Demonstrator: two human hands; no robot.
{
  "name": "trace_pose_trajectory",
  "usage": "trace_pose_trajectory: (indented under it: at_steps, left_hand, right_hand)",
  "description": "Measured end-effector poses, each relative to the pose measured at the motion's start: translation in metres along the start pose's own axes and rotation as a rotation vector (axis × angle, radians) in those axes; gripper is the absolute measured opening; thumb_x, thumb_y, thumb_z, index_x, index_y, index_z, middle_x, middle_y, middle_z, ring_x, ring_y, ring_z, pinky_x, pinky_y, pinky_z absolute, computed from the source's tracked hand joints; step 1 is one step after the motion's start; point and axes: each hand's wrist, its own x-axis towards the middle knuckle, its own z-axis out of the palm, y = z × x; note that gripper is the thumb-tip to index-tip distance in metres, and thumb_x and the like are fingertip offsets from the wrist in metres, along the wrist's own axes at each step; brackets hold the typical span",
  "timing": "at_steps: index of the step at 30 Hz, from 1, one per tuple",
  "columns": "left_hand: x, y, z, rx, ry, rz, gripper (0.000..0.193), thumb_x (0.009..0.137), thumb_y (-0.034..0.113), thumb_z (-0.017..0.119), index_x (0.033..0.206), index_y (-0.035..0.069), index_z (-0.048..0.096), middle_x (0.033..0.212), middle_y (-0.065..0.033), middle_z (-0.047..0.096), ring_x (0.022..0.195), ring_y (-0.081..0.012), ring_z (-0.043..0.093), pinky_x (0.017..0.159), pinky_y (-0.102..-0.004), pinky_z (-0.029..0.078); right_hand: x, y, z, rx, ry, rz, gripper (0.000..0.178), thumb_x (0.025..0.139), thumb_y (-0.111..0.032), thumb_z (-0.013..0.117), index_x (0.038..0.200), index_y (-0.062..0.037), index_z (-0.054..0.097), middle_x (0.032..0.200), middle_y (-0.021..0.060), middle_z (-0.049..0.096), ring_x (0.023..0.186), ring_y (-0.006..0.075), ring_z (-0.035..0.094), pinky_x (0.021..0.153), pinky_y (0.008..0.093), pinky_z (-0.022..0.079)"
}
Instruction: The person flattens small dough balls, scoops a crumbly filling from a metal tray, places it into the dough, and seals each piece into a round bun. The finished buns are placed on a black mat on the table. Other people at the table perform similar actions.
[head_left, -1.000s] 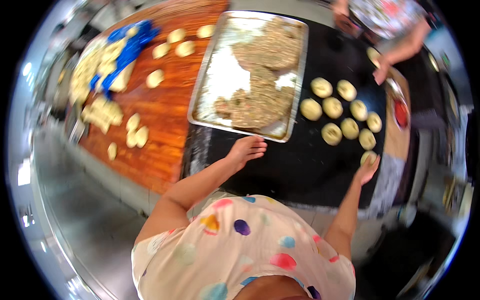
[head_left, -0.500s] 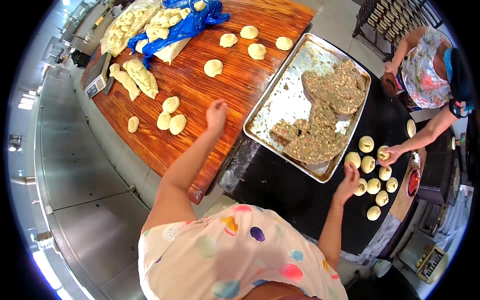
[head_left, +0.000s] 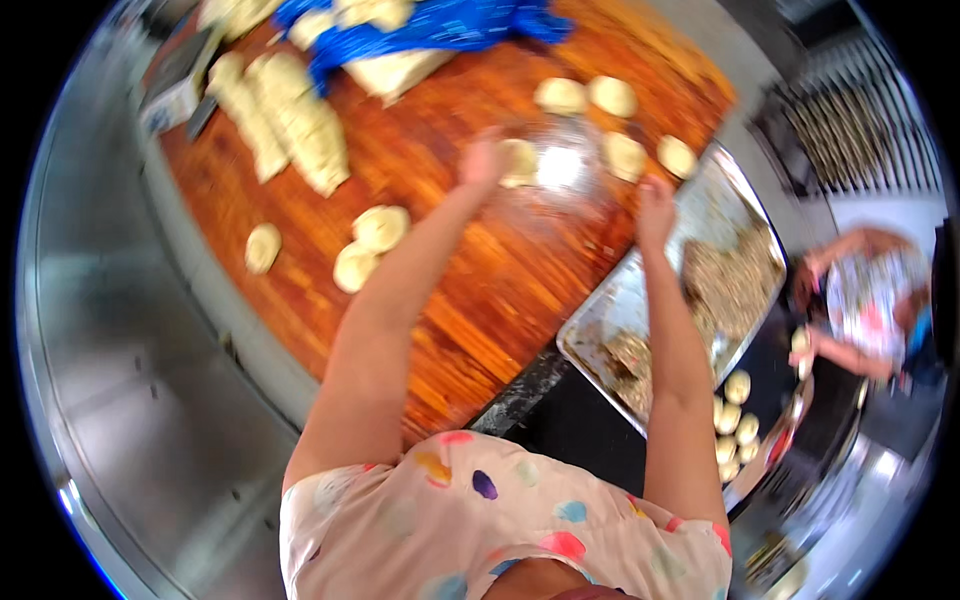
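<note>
My left hand [head_left: 484,160] reaches across the wooden table, right beside a round dough piece [head_left: 518,163]. Motion smears its fingers, so I cannot tell whether they touch or grip the dough. Stretched over the tray's near side, my right hand [head_left: 656,208] is just below another dough round [head_left: 625,157]; blur hides its finger shape too. More rounds [head_left: 561,96] lie beyond the hands. Two overlapping rounds [head_left: 380,228] sit left of my left forearm, and a single one [head_left: 263,248] is farther left.
A metal tray [head_left: 590,335] of chunky filling [head_left: 735,285] lies right of the table [head_left: 480,330]. Dough strips [head_left: 295,120], a blue plastic bag [head_left: 450,32] and a scale [head_left: 178,85] are at the far left. At right, a person [head_left: 870,300] handles dough beside shaped buns [head_left: 737,387].
Both my hands have moved farther out over the table; the right left the shaped buns on the black surface. The view has swung left, and the other person now holds a piece of dough higher up.
</note>
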Motion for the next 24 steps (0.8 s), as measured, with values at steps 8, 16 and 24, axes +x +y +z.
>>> trace_pose_trajectory:
  at_steps: [8,16,24]
  left_hand:
    - [-0.046,0.068,-0.025,0.291,-0.381,0.180,0.032,0.078,0.033,0.077,0.098,0.010,0.069,0.093,-0.0103,0.064,0.086,-0.0246,0.063,0.081,-0.0372,0.052]
    - [-0.177,0.040,-0.016,-0.491,-0.302,-0.141,0.035,0.081,0.016,0.073,0.110,0.003,0.057,0.102,-0.0198,0.063,0.099,-0.0254,0.065,0.079,-0.0360,0.052]
    - [-0.355,-0.034,-0.095,-0.645,-0.413,-0.594,0.031,0.084,0.023,0.075,0.100,0.003,0.058,0.088,-0.0059,0.063,0.083,-0.0122,0.059,0.074,-0.0283,0.049]
  right_hand:
    - [0.052,0.003,0.037,-0.201,0.063,0.034,0.040,0.093,-0.021,0.059,0.125,0.0020,0.054,0.124,0.0220,0.055,0.113,0.0328,0.055,0.096,0.0402,0.047]
    - [-0.042,-0.165,0.126,0.336,-0.698,-0.112,0.026,0.096,-0.014,0.058,0.119,-0.0031,0.061,0.114,0.0139,0.066,0.105,0.0221,0.064,0.094,0.0326,0.050]
    - [-0.148,-0.217,0.243,-0.025,-0.886,0.163,0.067,0.073,-0.049,0.076,0.114,0.0021,0.061,0.107,0.0226,0.066,0.101,0.0313,0.065,0.087,0.0420,0.051]
